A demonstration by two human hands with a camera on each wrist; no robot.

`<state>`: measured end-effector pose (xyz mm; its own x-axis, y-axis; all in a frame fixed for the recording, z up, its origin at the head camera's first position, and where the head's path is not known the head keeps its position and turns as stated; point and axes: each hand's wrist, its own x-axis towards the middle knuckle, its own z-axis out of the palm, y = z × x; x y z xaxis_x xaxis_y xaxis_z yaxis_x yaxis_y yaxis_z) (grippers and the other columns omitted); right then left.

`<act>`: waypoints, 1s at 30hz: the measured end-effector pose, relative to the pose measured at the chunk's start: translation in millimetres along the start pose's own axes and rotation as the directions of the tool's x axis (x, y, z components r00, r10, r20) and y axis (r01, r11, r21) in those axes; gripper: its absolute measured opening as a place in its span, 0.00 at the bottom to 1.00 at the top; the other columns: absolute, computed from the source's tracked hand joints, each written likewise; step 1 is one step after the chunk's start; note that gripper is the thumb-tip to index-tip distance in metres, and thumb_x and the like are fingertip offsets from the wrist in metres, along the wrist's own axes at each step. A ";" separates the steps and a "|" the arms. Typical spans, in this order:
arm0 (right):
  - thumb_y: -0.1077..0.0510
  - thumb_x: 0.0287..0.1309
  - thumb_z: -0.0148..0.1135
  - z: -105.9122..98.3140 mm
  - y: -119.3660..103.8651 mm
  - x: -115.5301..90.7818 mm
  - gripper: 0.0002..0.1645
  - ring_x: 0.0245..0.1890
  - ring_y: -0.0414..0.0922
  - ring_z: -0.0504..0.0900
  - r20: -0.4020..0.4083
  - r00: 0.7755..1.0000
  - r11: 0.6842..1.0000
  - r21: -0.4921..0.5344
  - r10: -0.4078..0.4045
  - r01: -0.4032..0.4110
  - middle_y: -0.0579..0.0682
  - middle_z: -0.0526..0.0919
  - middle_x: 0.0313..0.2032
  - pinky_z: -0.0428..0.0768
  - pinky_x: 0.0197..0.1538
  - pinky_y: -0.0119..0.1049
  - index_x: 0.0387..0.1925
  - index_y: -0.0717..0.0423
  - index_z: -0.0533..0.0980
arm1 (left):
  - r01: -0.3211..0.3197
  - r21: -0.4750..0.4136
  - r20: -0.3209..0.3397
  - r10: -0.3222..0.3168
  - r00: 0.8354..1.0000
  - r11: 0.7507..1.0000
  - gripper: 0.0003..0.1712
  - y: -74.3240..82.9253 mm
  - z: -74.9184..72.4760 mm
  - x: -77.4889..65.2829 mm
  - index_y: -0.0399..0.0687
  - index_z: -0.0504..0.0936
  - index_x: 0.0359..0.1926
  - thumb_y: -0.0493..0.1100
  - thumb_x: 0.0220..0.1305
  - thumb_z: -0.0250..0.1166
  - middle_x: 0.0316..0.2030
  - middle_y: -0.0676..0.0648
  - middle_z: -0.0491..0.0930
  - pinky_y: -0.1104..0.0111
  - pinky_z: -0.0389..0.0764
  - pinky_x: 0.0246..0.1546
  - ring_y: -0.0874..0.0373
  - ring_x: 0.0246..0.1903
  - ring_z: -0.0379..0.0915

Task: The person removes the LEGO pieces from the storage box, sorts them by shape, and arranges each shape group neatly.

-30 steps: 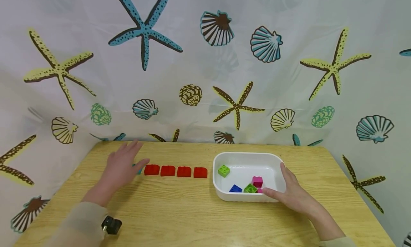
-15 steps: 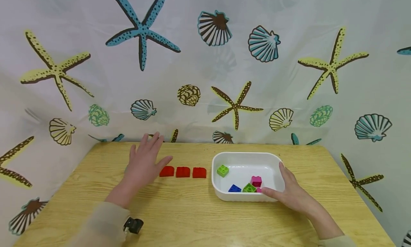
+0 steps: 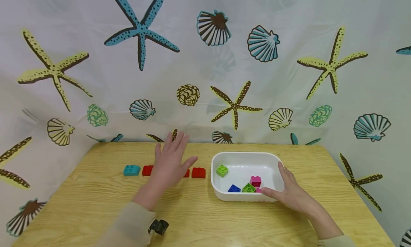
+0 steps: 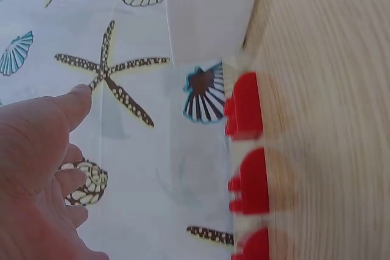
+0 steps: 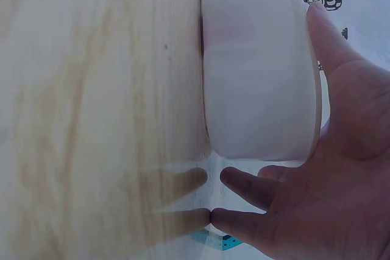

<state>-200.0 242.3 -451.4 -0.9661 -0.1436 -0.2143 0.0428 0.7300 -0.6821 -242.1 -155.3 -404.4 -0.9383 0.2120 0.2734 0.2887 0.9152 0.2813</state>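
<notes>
My left hand (image 3: 168,165) is held over a row of red bricks (image 3: 198,172), fingers spread and thumb out, holding nothing. It hides the middle of the row in the head view. In the left wrist view, rounded red bricks (image 4: 247,106) stand on the table beyond the hand. A teal brick (image 3: 131,170) sits at the row's left end. My right hand (image 3: 292,193) holds the right end of a white plastic tray (image 3: 231,196), thumb at the front rim and fingers around the end. Inside are lime-green bricks (image 3: 222,170), pink bricks (image 3: 255,181) and a blue brick (image 3: 234,188).
The wooden table (image 3: 192,218) meets a pale curtain (image 3: 179,68) printed with starfish and shells at its back edge. A small black device (image 3: 158,226) sits at the left wrist. The tray stands just right of the red row.
My left hand has swept rightward along the row, uncovering the teal brick and the leftmost red brick. My right hand and the tray have stayed put.
</notes>
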 end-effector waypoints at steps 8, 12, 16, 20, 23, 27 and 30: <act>0.26 0.65 0.73 0.2 1.0 -1.1 0.81 0.83 0.78 0.45 -0.003 1.000 1.000 0.015 0.002 -0.002 0.71 0.34 0.86 0.54 0.75 0.80 0.89 0.53 0.28 | -0.033 0.003 0.011 0.033 0.999 0.999 0.50 38.1 16.2 4.0 0.47 0.58 0.88 0.64 0.79 0.66 0.88 0.42 0.52 0.27 0.40 0.79 0.37 0.87 0.36; 0.26 0.64 0.73 0.3 0.5 -1.6 0.81 0.82 0.78 0.45 -0.002 1.000 1.000 0.018 0.002 -0.002 0.71 0.34 0.86 0.55 0.74 0.81 0.89 0.53 0.28 | -0.028 0.002 0.039 0.028 0.999 1.000 0.50 55.0 25.4 4.4 0.49 0.58 0.89 0.65 0.79 0.66 0.87 0.43 0.53 0.28 0.39 0.80 0.39 0.87 0.36; 0.26 0.64 0.73 -0.2 -0.2 -1.8 0.81 0.82 0.78 0.44 -0.004 1.000 1.000 0.017 -0.006 0.006 0.71 0.34 0.86 0.55 0.74 0.81 0.89 0.53 0.28 | -0.024 -0.029 0.055 0.026 0.998 0.999 0.50 67.9 34.0 3.8 0.51 0.59 0.88 0.65 0.78 0.67 0.87 0.45 0.54 0.28 0.40 0.80 0.41 0.88 0.36; 0.26 0.65 0.73 -0.5 -0.4 -1.8 0.81 0.82 0.79 0.44 -0.009 1.000 1.000 0.017 -0.020 0.020 0.72 0.34 0.86 0.53 0.75 0.81 0.89 0.53 0.28 | -0.019 -0.051 0.075 0.023 0.997 0.999 0.50 78.4 42.8 2.2 0.52 0.61 0.88 0.65 0.77 0.68 0.88 0.47 0.53 0.27 0.41 0.80 0.41 0.88 0.35; 0.27 0.65 0.73 -0.2 0.0 -1.6 0.80 0.82 0.79 0.45 -0.011 1.000 1.000 0.016 -0.024 0.024 0.72 0.34 0.86 0.53 0.75 0.81 0.90 0.53 0.29 | -0.012 -0.056 0.095 0.017 0.995 0.998 0.50 84.7 49.6 1.2 0.54 0.61 0.88 0.66 0.76 0.68 0.88 0.48 0.53 0.26 0.44 0.79 0.41 0.88 0.37; 0.26 0.65 0.73 -0.1 0.9 -0.8 0.80 0.82 0.79 0.46 -0.011 1.000 1.000 0.015 -0.027 0.027 0.72 0.35 0.86 0.54 0.75 0.81 0.90 0.52 0.30 | -0.004 -0.049 0.113 0.010 0.994 0.999 0.49 90.6 58.0 0.3 0.55 0.63 0.87 0.67 0.75 0.68 0.87 0.48 0.56 0.25 0.49 0.77 0.39 0.87 0.40; 0.26 0.65 0.73 0.2 1.2 -0.4 0.79 0.82 0.79 0.46 -0.010 1.000 1.000 0.012 -0.025 0.026 0.72 0.35 0.86 0.56 0.74 0.81 0.90 0.50 0.30 | -0.004 -0.044 0.119 0.009 0.993 0.999 0.49 92.5 63.6 0.3 0.55 0.65 0.86 0.68 0.75 0.68 0.86 0.47 0.58 0.25 0.50 0.77 0.38 0.87 0.41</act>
<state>-199.6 243.0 -452.3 -0.9694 -0.1556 -0.1901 0.0212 0.7177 -0.6960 -227.7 -48.8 -436.8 -0.9517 0.2594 0.1642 0.3002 0.8983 0.3208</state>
